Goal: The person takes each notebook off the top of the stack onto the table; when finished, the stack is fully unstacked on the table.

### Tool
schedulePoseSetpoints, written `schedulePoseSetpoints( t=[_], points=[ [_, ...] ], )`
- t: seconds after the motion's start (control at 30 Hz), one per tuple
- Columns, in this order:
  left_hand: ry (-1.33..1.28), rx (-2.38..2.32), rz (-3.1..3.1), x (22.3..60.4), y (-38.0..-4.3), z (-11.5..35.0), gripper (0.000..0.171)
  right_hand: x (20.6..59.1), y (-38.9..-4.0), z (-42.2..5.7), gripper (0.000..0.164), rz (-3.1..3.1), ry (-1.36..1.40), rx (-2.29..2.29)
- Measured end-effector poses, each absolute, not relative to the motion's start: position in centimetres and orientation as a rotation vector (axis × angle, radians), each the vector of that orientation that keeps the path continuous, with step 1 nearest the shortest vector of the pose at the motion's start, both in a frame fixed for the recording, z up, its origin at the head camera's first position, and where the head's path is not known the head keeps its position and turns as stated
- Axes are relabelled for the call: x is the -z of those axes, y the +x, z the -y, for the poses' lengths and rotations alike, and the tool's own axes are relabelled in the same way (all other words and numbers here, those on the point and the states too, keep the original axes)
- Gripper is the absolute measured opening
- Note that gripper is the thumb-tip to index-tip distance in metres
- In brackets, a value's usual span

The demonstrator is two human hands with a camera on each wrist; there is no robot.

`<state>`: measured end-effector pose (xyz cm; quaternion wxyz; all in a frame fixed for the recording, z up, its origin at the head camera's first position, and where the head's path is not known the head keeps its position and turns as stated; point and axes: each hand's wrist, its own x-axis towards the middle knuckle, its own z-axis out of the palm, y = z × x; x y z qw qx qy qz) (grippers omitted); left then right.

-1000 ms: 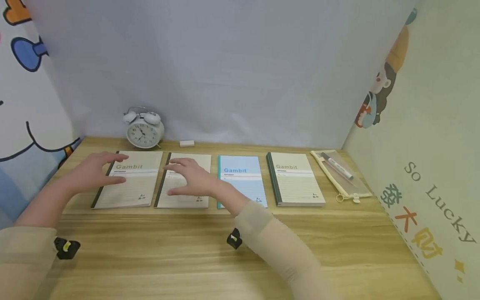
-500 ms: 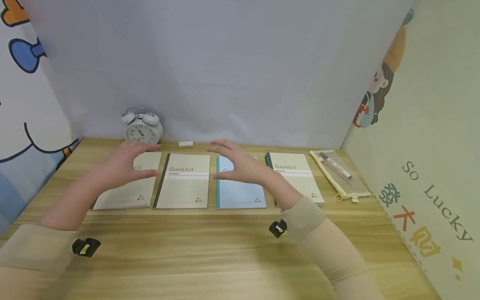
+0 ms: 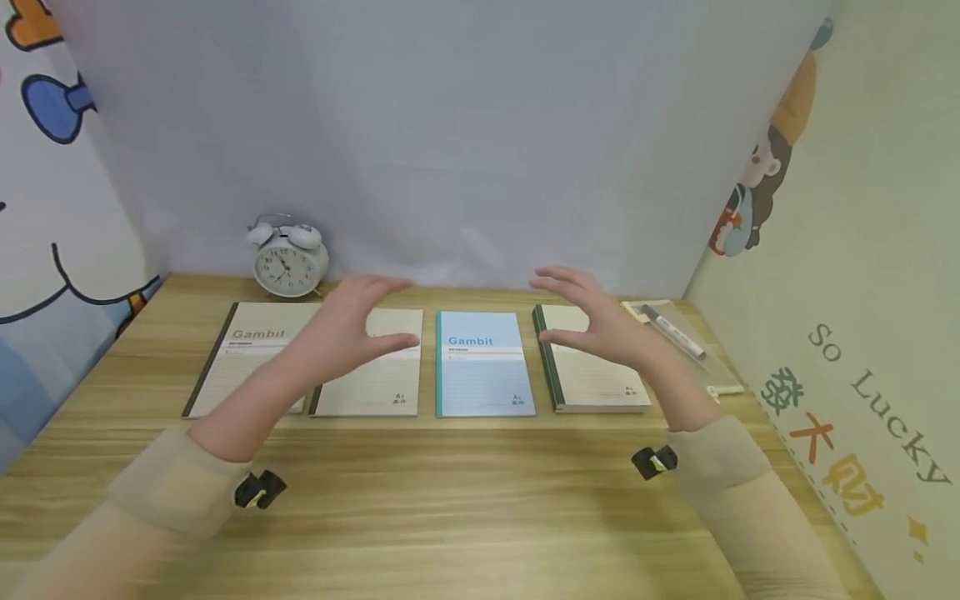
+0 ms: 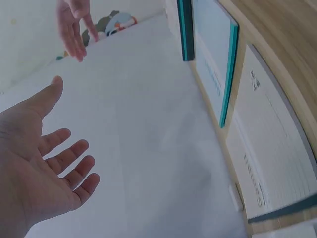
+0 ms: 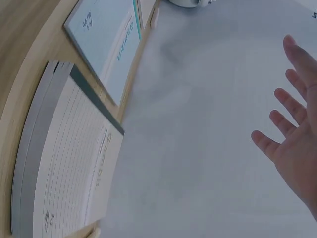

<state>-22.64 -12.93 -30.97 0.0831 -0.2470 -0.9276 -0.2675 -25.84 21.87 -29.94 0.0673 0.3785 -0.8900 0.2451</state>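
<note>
My left hand [image 3: 356,321] hovers over the second cream notebook [image 3: 390,383], thumb and fingers spread apart with nothing between them. Over the thick, green-spined notebook [image 3: 600,383] at the right hangs my right hand [image 3: 596,325], also spread and holding nothing. Between the hands lies a blue notebook [image 3: 483,379]. The leftmost cream notebook [image 3: 228,367] is partly covered by my left forearm. In the left wrist view, the palm of the left hand [image 4: 39,168] faces the right one. The right wrist view shows the right hand [image 5: 294,134] well apart from the thick notebook [image 5: 74,168].
A white alarm clock [image 3: 288,267] stands at the back left. A small white block [image 4: 236,197] lies behind the second notebook. At the right, a mesh zip pouch [image 3: 716,367] with a marker [image 3: 675,332] is partly hidden. Wall sheets border the wooden table [image 3: 465,500].
Both hands have moved to the right above the row of notebooks, staying spread. The notebooks, clock and pouch have not moved.
</note>
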Motion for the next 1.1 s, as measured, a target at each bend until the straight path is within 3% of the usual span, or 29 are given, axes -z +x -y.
schedulePoseSetpoints(
  t=[0.47,0.73,1.1],
  points=[
    [-0.889,0.9,2.712,35.5,-23.8,2.6,0.084,31.9,-25.7,-31.1,0.067,2.763,0.948,-0.705],
    [-0.903,1.038,2.832,38.7,-25.6,-1.1,0.094,34.9,-26.7,-34.0,0.07,2.891,0.786,-0.718],
    [-0.8,1.444,2.85,41.6,-27.3,-5.1,0.095,38.2,-27.6,-36.3,0.074,3.045,0.616,-0.789]
  ],
)
